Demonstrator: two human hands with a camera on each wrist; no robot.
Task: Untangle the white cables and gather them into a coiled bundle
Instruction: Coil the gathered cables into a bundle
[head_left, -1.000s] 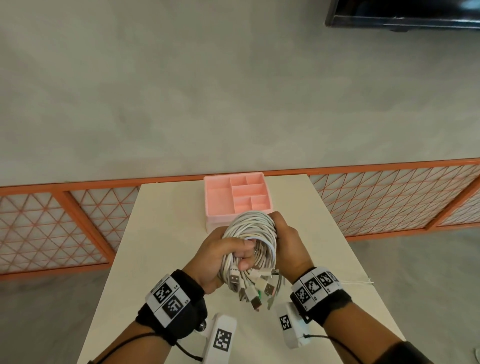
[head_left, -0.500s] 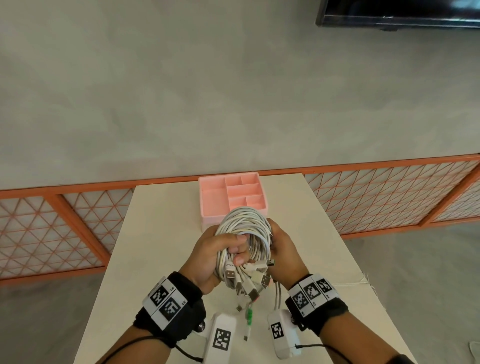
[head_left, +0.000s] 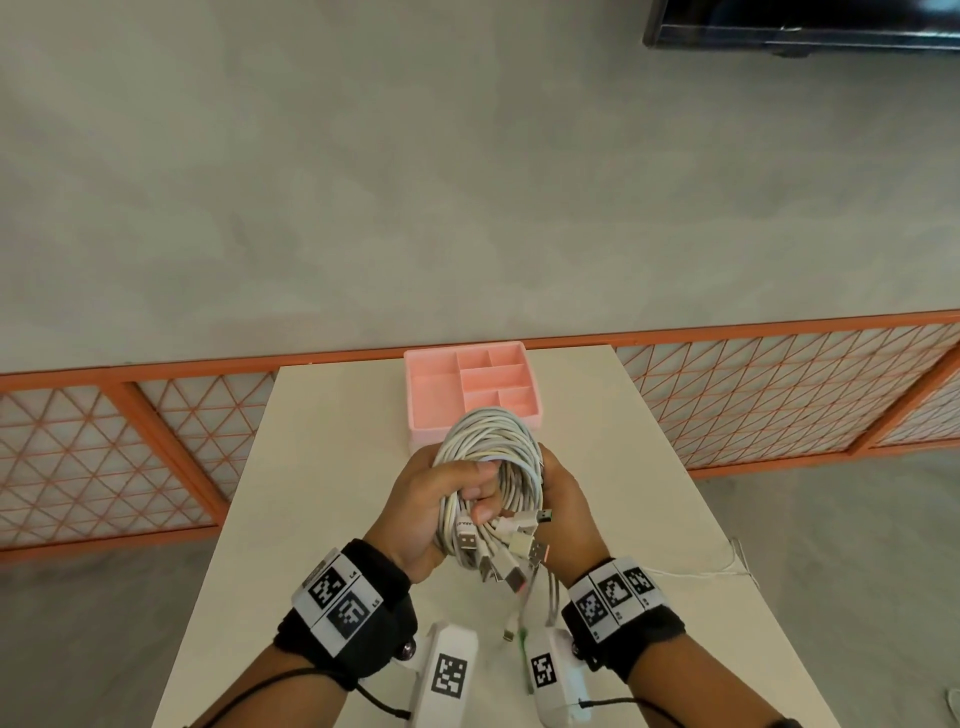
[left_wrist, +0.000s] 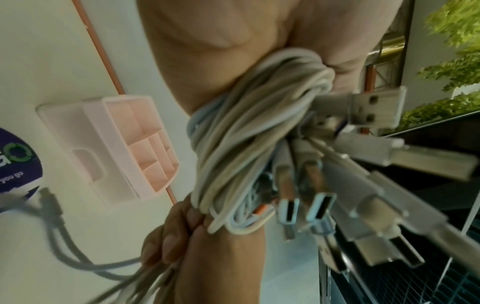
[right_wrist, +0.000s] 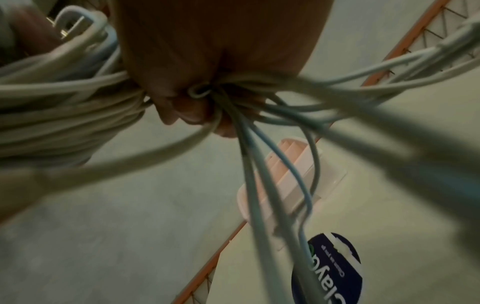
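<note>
A thick coil of white cables (head_left: 488, 457) is held upright above the table, between both hands. My left hand (head_left: 441, 499) grips its left side, thumb and fingers wrapped through the loop. My right hand (head_left: 563, 512) grips the right side from behind. Several USB plugs (head_left: 498, 556) fan out below the coil toward me. In the left wrist view the coil (left_wrist: 249, 144) runs across my palm with the plugs (left_wrist: 363, 185) sticking out. In the right wrist view my fingertips (right_wrist: 192, 115) pinch a knot of strands (right_wrist: 223, 96), and loose cable ends (right_wrist: 272, 205) hang down.
A pink compartment tray (head_left: 472, 387) stands at the far end of the pale table (head_left: 311, 467), just beyond the coil. One thin white cable (head_left: 711, 571) trails over the table's right edge. An orange lattice fence (head_left: 104, 441) runs behind the table.
Both hands and the coil have stayed about where they were. Some cable ends with a green-marked plug have dropped lower beneath the coil, toward my wrists.
</note>
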